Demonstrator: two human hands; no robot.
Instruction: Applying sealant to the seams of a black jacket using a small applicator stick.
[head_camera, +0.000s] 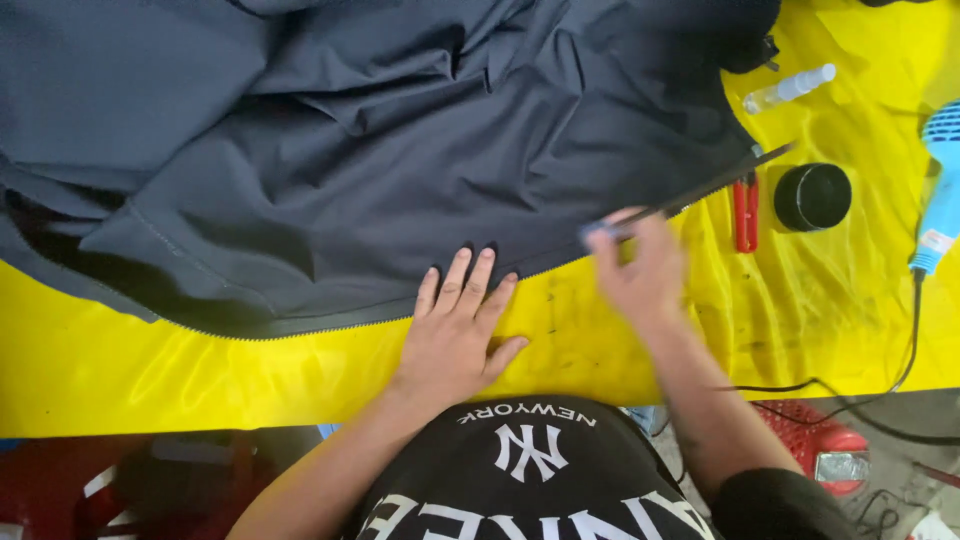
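The left hand (452, 335) lies flat and open, fingers spread, with its palm on the yellow cover of the bench (300, 370) and its fingertips pressed on the lower edge of a dark navy garment (380, 140), right at the zipper edge (330, 322) that runs along the hem. The right hand (640, 270) is blurred by motion; its fingers look curled around a small light-coloured object (600, 229) held at the same zipper line, a little to the right of the left hand, though the blur makes it hard to say exactly what is pinched. The two hands sit near each other, apart, both at the garment's near border.

The garment spreads away from the hands, rumpled and folded, covering most of the far and left part of the bench. Its zipper band continues up and to the right past the right hand, ending in a loose tip (770, 155).

Farther right, on bare yellow cover, lie red-handled clippers (745, 213), just beside a round black container (812, 196). Beyond them rests a small clear spray bottle (790, 88). At the right edge a light blue hair dryer (940, 190) lies with its black cord (905, 350) trailing toward the near edge of the bench.
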